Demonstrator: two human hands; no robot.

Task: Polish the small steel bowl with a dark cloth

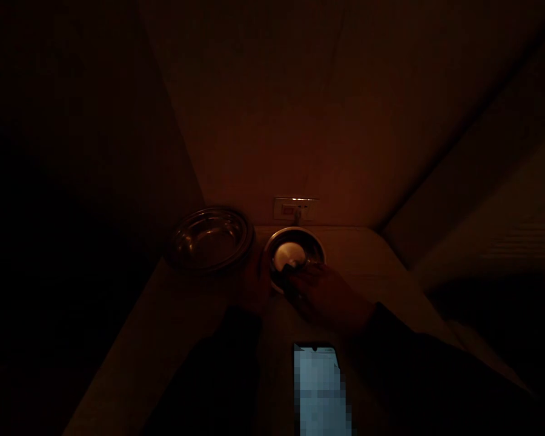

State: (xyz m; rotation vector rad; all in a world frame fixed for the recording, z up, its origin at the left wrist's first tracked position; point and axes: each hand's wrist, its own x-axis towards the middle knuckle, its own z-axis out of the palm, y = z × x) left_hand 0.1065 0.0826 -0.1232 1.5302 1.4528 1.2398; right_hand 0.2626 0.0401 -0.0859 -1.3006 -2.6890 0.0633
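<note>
The scene is very dark. A small steel bowl (295, 245) with something pale and round inside stands on a light counter (358, 254). My right hand (327, 297) reaches into the bowl's near side, fingers bent over its rim; whether they hold anything is hidden in the gloom. My left hand (254, 284) rests against the bowl's left side, barely visible. A larger empty steel bowl (211, 239) sits to the left, beside the small one.
A lit phone screen (320, 390) lies on the counter near me. A wall socket with a small red light (295, 209) is on the back wall behind the bowls. Walls close in left and right.
</note>
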